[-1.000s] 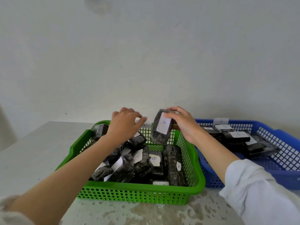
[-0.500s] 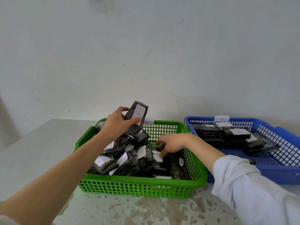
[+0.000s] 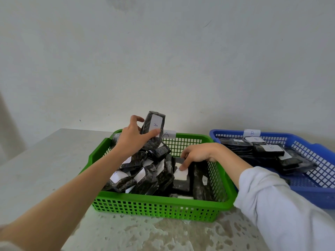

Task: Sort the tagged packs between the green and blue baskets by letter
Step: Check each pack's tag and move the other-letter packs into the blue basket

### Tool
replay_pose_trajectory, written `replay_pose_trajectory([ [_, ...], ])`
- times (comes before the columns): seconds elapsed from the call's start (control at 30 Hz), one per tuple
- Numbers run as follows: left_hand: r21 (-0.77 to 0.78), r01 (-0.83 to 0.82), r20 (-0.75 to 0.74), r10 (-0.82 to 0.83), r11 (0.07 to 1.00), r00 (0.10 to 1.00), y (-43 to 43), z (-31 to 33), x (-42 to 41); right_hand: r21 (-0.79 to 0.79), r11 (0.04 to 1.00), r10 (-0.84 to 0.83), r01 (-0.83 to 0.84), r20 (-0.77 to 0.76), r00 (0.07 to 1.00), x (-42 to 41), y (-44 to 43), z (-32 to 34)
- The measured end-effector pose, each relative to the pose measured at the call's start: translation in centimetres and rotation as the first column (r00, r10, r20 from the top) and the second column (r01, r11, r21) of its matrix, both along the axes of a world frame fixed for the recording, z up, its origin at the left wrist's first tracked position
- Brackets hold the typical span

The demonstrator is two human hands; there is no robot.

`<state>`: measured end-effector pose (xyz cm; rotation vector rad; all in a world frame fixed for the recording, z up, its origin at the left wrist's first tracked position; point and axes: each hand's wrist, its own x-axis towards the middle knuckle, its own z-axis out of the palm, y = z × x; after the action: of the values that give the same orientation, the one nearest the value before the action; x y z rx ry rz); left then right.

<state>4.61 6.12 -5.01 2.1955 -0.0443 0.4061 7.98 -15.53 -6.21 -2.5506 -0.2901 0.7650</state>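
The left hand [image 3: 132, 140] grips an upright A pack [image 3: 153, 131]; the right hand [image 3: 197, 153] sets bent fingers on a flat pack [image 3: 181, 178] just beneath, grip unclear.

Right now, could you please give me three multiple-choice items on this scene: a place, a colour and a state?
1. Where is the blue basket relative to the green basket?
A. right of it
B. left of it
C. inside it

2. Which colour is the basket bearing the A tag on its far rim?
A. blue
B. red
C. green

3. How is the pack in the left hand?
A. lying flat
B. held up above the green basket
C. torn open

1 A: blue stands on the right.
2 C: the tag sits on the green rim.
3 B: the hand grips it in the air.
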Motion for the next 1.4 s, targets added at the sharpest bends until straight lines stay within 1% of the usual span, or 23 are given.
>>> replay_pose_trajectory([
  [0.1,-0.018,0.0,-0.015,-0.001,1.0,1.0,0.1,-0.1,-0.1,0.141,0.985,-0.104,0.104,-0.005,0.995,0.1,-0.6,0.2],
  [0.17,-0.05,-0.009,-0.024,0.007,0.999,1.0,0.0,-0.1,-0.1,0.262,0.951,-0.185,0.165,0.056,0.981,0.3,-0.9,0.4],
  [0.23,-0.077,-0.028,-0.021,0.026,0.997,0.999,-0.2,0.0,-0.1,0.325,0.925,-0.264,0.199,0.167,0.95,0.5,-1.0,0.8],
  [0.3,-0.086,-0.031,-0.013,0.03,0.996,0.999,-0.8,0.2,-0.1,0.337,0.919,-0.325,0.207,0.344,0.881,0.6,-1.2,1.4],
  [0.37,-0.076,0.005,-0.018,-0.007,0.997,1.0,-1.7,0.6,0.0,0.422,0.88,-0.426,0.22,0.493,0.759,0.6,-1.5,2.2],
  [0.4,-0.06,0.035,-0.026,-0.036,0.998,0.999,-2.2,0.7,0.1,0.508,0.828,-0.512,0.235,0.518,0.685,0.5,-1.9,2.7],
  [0.43,-0.037,0.067,-0.042,-0.068,0.997,0.997,-2.9,0.8,0.2,0.609,0.754,-0.611,0.249,0.508,0.608,0.4,-2.4,3.3],
  [0.5,0.028,0.129,-0.116,-0.125,0.991,0.985,-4.3,1.0,0.6,0.786,0.566,-0.779,0.248,0.411,0.474,0.2,-3.8,4.3],
  [0.53,0.065,0.162,-0.17,-0.149,0.985,0.974,-5.0,0.9,0.8,0.847,0.476,-0.832,0.238,0.346,0.435,0.0,-4.5,4.7],
  [0.57,0.102,0.198,-0.228,-0.171,0.975,0.958,-5.8,0.8,1.0,0.891,0.394,-0.865,0.225,0.277,0.418,-0.1,-5.2,5.0],
  [0.63,0.186,0.253,-0.319,-0.185,0.949,0.93,-7.3,0.1,1.4,0.94,0.269,-0.889,0.211,0.157,0.431,-0.6,-6.4,5.1],
  [0.7,0.327,0.269,-0.343,-0.151,0.906,0.927,-8.6,-0.9,1.7,0.952,0.216,-0.877,0.215,0.092,0.471,-1.1,-7.3,4.8],
  [0.77,0.456,0.249,-0.316,-0.107,0.855,0.943,-9.4,-1.8,1.7,0.952,0.219,-0.85,0.212,0.079,0.521,-1.6,-8.0,4.3],
  [0.83,0.544,0.235,-0.289,-0.083,0.806,0.954,-9.8,-2.2,1.7,0.944,0.257,-0.814,0.208,0.096,0.573,-2.0,-8.5,3.8],
  [0.93,0.686,0.144,-0.169,-0.037,0.713,0.985,-10.1,-2.0,1.4,0.927,0.316,-0.774,0.204,0.127,0.62,-2.4,-9.2,3.4],
  [1.0,0.718,0.105,-0.097,-0.05,0.688,0.994,-10.1,-1.6,1.2,0.922,0.316,-0.772,0.222,0.115,0.625,-2.7,-9.7,3.2],
  [1.07,0.714,0.139,-0.069,-0.129,0.686,0.989,-10.0,-1.3,1.0,0.929,0.28,-0.776,0.241,0.071,0.627,-3.1,-10.1,3.1],
  [1.13,0.668,0.196,-0.039,-0.229,0.718,0.973,-9.6,-1.0,0.5,0.936,0.248,-0.771,0.249,0.035,0.635,-3.4,-10.5,2.8],
  [1.2,0.589,0.249,-0.009,-0.302,0.769,0.953,-8.5,-0.7,-0.2,0.934,0.252,-0.754,0.255,0.024,0.657,-3.6,-10.9,2.3],
  [1.23,0.571,0.285,-0.024,-0.331,0.77,0.943,-7.5,-0.5,-0.6,0.931,0.262,-0.74,0.256,0.023,0.673,-3.7,-10.9,2.1],
  [1.27,0.571,0.336,-0.078,-0.359,0.749,0.93,-6.3,-0.2,-1.0,0.928,0.272,-0.724,0.255,0.022,0.69,-3.8,-10.9,1.8],
  [1.33,0.547,0.481,-0.278,-0.392,0.686,0.877,-3.7,0.7,-2.1,0.923,0.292,-0.694,0.25,0.025,0.72,-3.8,-10.3,1.5],
  [1.4,0.488,0.613,-0.479,-0.396,0.621,0.783,-1.8,1.6,-3.1,0.918,0.311,-0.674,0.246,0.031,0.738,-3.6,-9.2,1.2],
])
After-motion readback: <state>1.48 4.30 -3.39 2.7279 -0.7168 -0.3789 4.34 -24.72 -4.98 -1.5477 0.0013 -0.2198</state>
